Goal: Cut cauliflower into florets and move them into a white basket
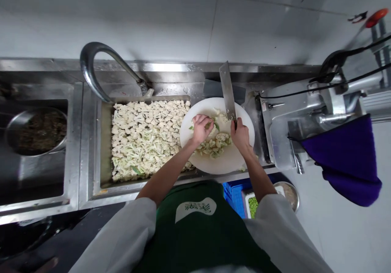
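Note:
My right hand [241, 135] is closed round the handle of a cleaver [227, 87], whose broad blade points away from me over the far side of a round white cutting board [222, 165]. Over the board's left half, my left hand [202, 128] has its fingers closed on a piece of cauliflower [212, 131] with green leaves, partly hidden by the fingers. Cut cauliflower pieces [217, 144] lie on the board between and below my hands. To the left, a sink basin [105, 142] holds a thick layer of cut florets [149, 130].
A curved faucet [94, 49] arches over the sink. Further left, a metal bowl [23, 120] of dark matter sits in another basin. At right stand a machine [332, 97] and a hanging purple cloth [348, 159]. Below are a blue crate [236, 195] and a metal bowl [293, 195].

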The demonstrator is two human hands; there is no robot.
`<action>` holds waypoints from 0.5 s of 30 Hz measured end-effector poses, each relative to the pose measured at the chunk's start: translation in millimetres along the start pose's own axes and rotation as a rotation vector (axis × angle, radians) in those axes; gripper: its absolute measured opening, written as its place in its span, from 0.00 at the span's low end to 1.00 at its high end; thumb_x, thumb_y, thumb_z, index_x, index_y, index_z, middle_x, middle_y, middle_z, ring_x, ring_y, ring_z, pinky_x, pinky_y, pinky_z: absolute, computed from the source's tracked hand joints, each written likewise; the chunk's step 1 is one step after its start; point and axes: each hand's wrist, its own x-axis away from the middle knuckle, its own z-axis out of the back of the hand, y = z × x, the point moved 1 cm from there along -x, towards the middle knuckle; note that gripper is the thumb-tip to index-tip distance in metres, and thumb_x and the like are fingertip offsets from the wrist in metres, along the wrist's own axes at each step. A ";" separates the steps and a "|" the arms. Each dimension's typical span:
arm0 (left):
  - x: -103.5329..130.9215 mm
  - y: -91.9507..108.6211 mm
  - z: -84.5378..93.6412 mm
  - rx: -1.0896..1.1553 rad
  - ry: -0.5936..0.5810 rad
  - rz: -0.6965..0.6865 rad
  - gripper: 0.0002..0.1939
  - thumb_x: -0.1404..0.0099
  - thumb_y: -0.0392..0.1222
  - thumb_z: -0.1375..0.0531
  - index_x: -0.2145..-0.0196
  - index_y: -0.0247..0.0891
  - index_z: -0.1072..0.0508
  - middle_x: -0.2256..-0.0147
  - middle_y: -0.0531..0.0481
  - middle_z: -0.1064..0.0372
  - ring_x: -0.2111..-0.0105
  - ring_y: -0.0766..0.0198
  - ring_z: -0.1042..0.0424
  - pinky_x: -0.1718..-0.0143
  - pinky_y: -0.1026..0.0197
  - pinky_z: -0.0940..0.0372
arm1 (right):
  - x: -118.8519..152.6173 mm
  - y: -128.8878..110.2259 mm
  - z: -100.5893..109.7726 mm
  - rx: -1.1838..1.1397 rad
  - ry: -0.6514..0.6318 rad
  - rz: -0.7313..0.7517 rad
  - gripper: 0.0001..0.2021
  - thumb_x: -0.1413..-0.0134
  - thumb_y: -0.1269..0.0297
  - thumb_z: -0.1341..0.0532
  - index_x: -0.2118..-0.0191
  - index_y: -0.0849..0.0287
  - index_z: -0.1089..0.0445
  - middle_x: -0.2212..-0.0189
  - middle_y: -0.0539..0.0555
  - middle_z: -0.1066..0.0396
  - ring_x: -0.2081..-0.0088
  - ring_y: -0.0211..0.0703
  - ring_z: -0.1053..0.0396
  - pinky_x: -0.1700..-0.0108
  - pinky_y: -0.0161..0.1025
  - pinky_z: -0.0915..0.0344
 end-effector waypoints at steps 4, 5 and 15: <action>-10.2 21.1 -15.4 -0.067 -0.110 -0.013 0.05 0.27 0.40 0.38 0.57 0.44 0.21 0.55 0.45 0.23 0.50 0.51 0.29 0.46 0.45 0.39 | 3.3 7.7 -2.0 0.011 0.023 -0.034 0.20 0.26 0.54 0.55 0.49 0.63 0.34 0.71 0.61 0.25 0.72 0.50 0.32 0.67 0.39 0.49; -14.0 24.9 -21.2 -0.086 -0.140 -0.011 0.06 0.28 0.41 0.38 0.55 0.44 0.21 0.54 0.44 0.22 0.49 0.49 0.29 0.46 0.44 0.39 | 3.3 11.0 -1.4 0.012 0.031 -0.047 0.19 0.26 0.55 0.55 0.49 0.63 0.33 0.71 0.61 0.25 0.72 0.50 0.32 0.67 0.39 0.49; -41.2 22.8 -71.7 0.119 -0.399 -0.240 0.20 0.36 0.24 0.47 0.55 0.38 0.21 0.52 0.43 0.23 0.51 0.56 0.25 0.45 0.53 0.30 | 25.0 64.0 9.8 -0.011 -0.012 -0.144 0.15 0.28 0.56 0.50 0.53 0.59 0.31 0.75 0.56 0.28 0.73 0.47 0.34 0.67 0.39 0.50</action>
